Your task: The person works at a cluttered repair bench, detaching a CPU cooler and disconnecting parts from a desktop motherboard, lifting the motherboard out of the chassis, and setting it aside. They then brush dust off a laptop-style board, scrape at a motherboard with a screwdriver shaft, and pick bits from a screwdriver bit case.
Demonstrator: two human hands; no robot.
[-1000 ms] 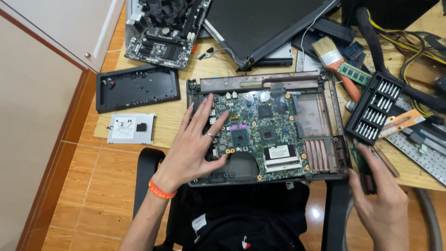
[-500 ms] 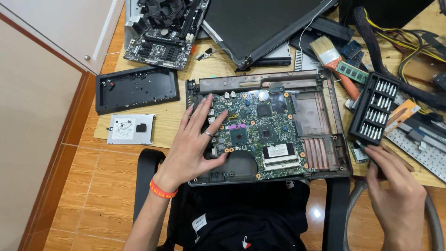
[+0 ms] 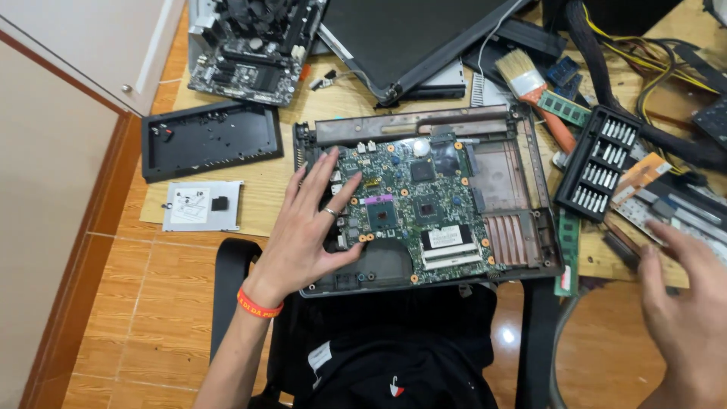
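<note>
One opened laptop base (image 3: pixel 522 227) lies on the wooden bench (image 3: pixel 265 182), right in front of the person. Its long side runs left to right, and its hinge edge points away from the person. One green circuit board (image 3: pixel 424 204) sits inside it, on the left part.

There are two hands. The left hand (image 3: pixel 307 227) is open, with its fingers spread wide. It lies flat on the left side of the green board and presses on it. It wears one ring, and one red band (image 3: pixel 259 303) is on the wrist. The right hand (image 3: pixel 685 303) is open too, with the fingers loose. It holds nothing and floats in the air at the right edge of the bench, near some flat parts.

Just right of the laptop base is one black tray of screwdriver bits (image 3: pixel 598 163). One paint brush (image 3: pixel 530 87) with an orange handle lies behind it. Two green memory sticks show: one (image 3: pixel 564 107) by the brush and one (image 3: pixel 568 250) beside the base. One more board (image 3: pixel 246 57) lies at the back left. One black cover (image 3: pixel 208 140) and one small grey plate (image 3: pixel 201 206) lie at the left. One dark laptop lid (image 3: pixel 409 34) lies at the back.
</note>
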